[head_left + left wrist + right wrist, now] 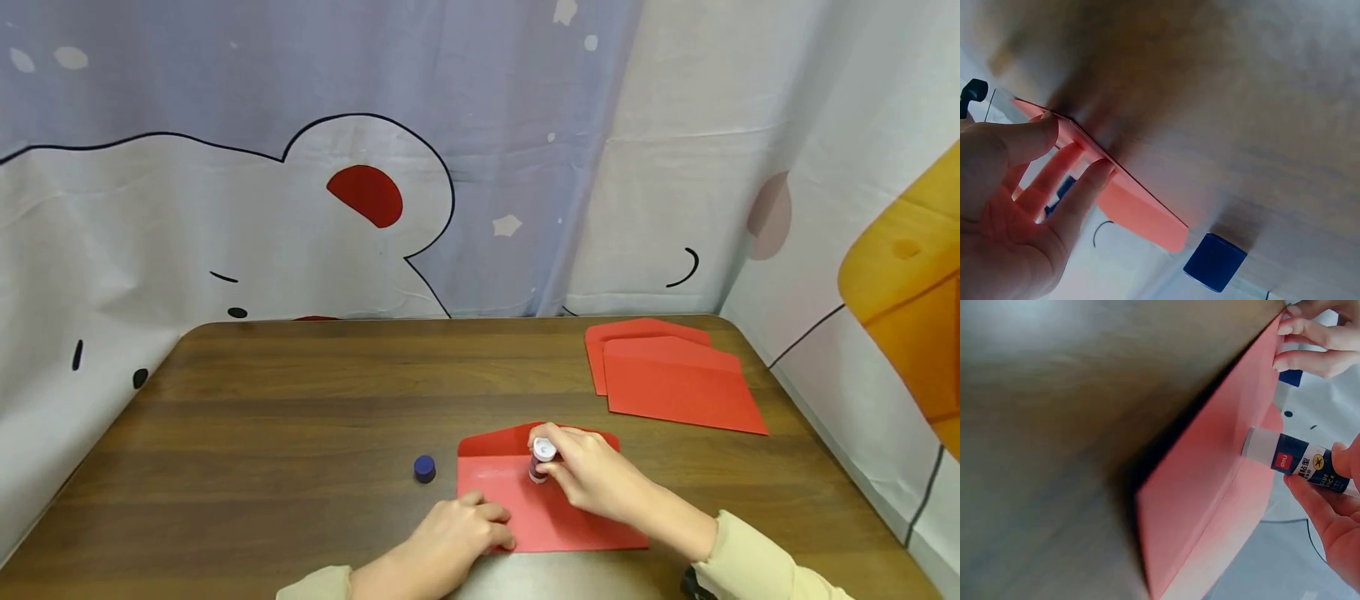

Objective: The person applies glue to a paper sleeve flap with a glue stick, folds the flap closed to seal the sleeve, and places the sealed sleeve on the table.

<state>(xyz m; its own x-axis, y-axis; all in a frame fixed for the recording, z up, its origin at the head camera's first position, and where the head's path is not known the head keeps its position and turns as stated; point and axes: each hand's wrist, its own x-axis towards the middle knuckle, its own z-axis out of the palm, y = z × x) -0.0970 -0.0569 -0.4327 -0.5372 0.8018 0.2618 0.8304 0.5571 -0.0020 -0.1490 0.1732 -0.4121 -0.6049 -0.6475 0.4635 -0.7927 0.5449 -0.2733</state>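
A red envelope (555, 521) lies on the table with its flap (498, 442) opened away from the person. My right hand (600, 477) grips a glue stick (538, 467) between thumb and fingers, its lower end right at the envelope just below the flap fold. In the right wrist view the glue stick (1294, 455) shows a white and dark blue label. My left hand (461, 537) rests on the envelope's lower left part; in the left wrist view its fingertips (1100, 169) touch the paper. A dark blue cap (424, 468) stands left of the envelope.
Two more red envelopes (678, 383) lie overlapping at the back right of the wooden table (300, 417). A printed curtain (510, 150) hangs behind the table and along its sides.
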